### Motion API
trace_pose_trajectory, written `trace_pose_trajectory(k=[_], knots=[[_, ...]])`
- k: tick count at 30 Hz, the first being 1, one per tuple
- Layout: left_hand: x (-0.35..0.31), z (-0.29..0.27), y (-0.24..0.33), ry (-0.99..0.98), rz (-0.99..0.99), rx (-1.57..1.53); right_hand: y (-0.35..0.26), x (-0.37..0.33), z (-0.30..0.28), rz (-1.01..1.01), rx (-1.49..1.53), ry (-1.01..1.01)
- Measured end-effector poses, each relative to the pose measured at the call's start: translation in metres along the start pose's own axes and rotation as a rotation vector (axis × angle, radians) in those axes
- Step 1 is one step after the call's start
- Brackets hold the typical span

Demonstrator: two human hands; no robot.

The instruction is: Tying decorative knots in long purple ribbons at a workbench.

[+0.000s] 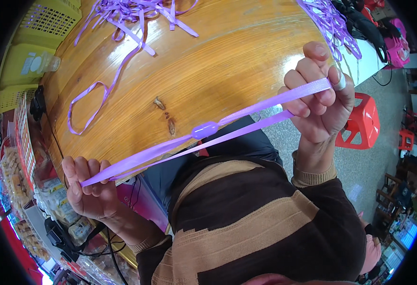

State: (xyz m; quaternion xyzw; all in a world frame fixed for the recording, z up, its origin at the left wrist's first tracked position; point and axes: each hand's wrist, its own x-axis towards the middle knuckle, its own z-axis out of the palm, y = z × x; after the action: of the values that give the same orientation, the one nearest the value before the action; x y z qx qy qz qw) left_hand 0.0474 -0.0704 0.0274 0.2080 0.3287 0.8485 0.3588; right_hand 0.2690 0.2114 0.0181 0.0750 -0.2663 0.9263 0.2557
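Observation:
A purple ribbon lanyard (256, 126) is stretched between my two hands, over the near edge of the wooden table. Midway along it sits a glossy purple plastic clasp (204, 130), with ribbon running out of both its ends. My left hand (90, 187) is closed round the lanyard's left end, thumb against fingers. At the other end, my right hand (320, 90) pinches the ribbon near thumb and forefinger, and a second strand passes behind its lower fingers. A white wrap shows on the right thumb.
A heap of purple ribbons (137, 14) lies at the table's (208, 61) far side, one looping leftward. More ribbons (329, 23) hang at the far right. Yellow baskets (51, 19) and a clear cup (47, 61) stand left. A red stool (360, 123) is on the floor, right.

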Motion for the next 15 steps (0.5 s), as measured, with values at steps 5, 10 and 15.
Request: trace_pose_trajectory(k=[5, 10, 15], knots=[[0.0013, 0.0, -0.0005, 0.009, -0.001, 0.002, 0.0017, 0.001, -0.0003, -0.022, -0.025, 0.007], [0.0011, -0.0007, -0.001, 0.041, -0.001, 0.009, 0.002, 0.0004, -0.0042, -0.024, 0.0, -0.04], [0.0023, -0.0019, -0.0011, 0.051, -0.011, -0.006, 0.0032, -0.0003, -0.0048, -0.04, -0.033, -0.003]])
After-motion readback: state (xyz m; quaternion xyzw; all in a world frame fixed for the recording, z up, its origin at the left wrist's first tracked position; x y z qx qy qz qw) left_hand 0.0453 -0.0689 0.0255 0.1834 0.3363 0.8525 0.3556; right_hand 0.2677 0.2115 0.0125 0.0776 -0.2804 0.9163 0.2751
